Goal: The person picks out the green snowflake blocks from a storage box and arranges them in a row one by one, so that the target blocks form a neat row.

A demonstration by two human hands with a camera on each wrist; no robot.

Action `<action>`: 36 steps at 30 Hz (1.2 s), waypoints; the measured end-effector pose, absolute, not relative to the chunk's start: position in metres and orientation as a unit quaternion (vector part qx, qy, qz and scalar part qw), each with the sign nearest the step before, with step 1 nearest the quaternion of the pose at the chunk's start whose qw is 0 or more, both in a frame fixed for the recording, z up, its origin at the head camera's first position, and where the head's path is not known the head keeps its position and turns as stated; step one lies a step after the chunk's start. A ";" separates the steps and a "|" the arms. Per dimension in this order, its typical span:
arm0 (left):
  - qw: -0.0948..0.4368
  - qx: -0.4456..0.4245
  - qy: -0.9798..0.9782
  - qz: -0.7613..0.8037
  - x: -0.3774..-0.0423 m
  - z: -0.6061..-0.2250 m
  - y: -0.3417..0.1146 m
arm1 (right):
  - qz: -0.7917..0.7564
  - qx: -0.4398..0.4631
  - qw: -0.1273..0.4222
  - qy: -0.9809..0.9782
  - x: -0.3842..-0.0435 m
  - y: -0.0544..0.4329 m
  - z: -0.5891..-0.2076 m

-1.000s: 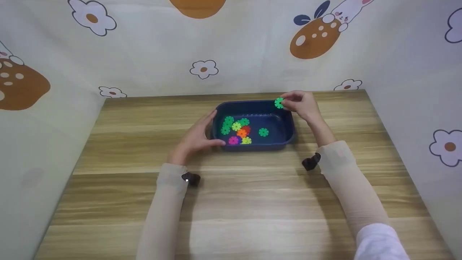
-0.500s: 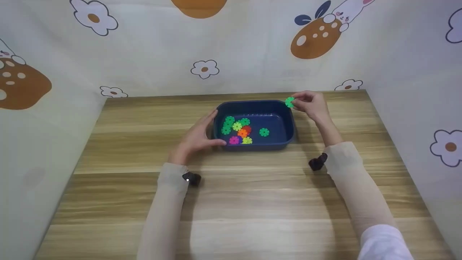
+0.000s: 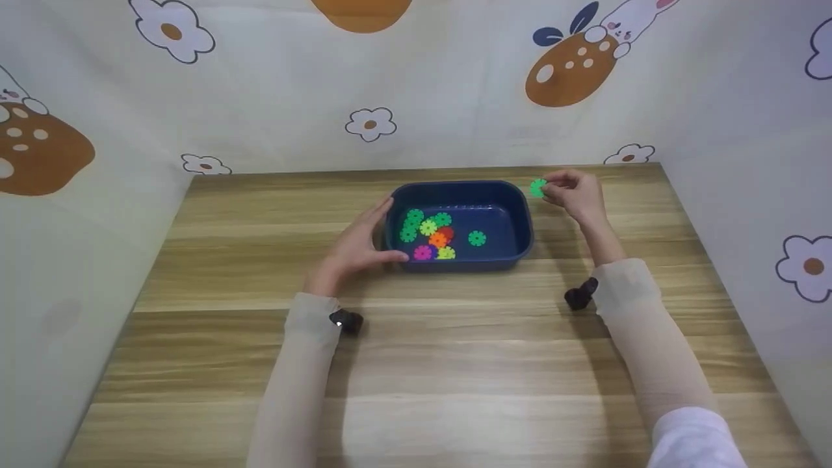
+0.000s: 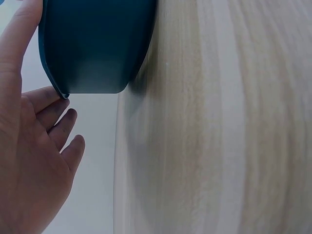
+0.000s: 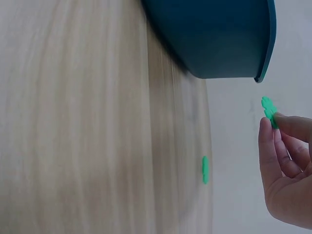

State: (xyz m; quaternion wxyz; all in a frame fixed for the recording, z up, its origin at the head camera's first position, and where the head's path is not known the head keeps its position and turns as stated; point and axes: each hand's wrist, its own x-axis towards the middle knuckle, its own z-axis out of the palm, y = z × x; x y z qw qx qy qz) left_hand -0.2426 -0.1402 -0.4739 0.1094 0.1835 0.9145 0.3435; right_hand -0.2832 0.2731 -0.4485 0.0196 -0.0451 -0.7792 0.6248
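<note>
A dark blue plastic bin (image 3: 468, 264) stands on the table. Several notched plastic snowflake discs lie inside, including a lone green disc (image 3: 477, 238), an orange disc (image 3: 438, 240) and a pink disc (image 3: 422, 252). My left hand (image 3: 357, 244) touches the bin's left end, thumb and fingers spread along the rim. Beyond the bin's back right corner, my right hand (image 3: 578, 198) pinches a bright green snowflake disc (image 3: 537, 188) between thumb and fingers. In the right wrist view another green disc (image 5: 204, 169) lies on the table beyond the bin; the head view does not show it.
The wood-grain table (image 3: 416, 364) runs back to a patterned cloth wall (image 3: 455, 97), with more walls at left and right. A small black camera sits on each wrist, such as the right wrist camera (image 3: 580, 294).
My right hand has carried the pinched green disc rightward, from over the bin's back right corner to outside the bin. The left hand and the bin have stayed in place.
</note>
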 end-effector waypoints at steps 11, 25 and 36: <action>0.115 0.175 0.914 0.348 -0.242 -0.474 -0.140 | 0.559 -0.072 0.027 -0.826 -0.282 0.283 -0.458; 0.105 0.183 0.910 0.356 -0.243 -0.476 -0.139 | 0.541 -0.114 0.010 -0.833 -0.283 0.294 -0.469; 0.098 0.193 0.908 0.358 -0.242 -0.476 -0.140 | 0.545 -0.144 -0.008 -0.826 -0.285 0.299 -0.476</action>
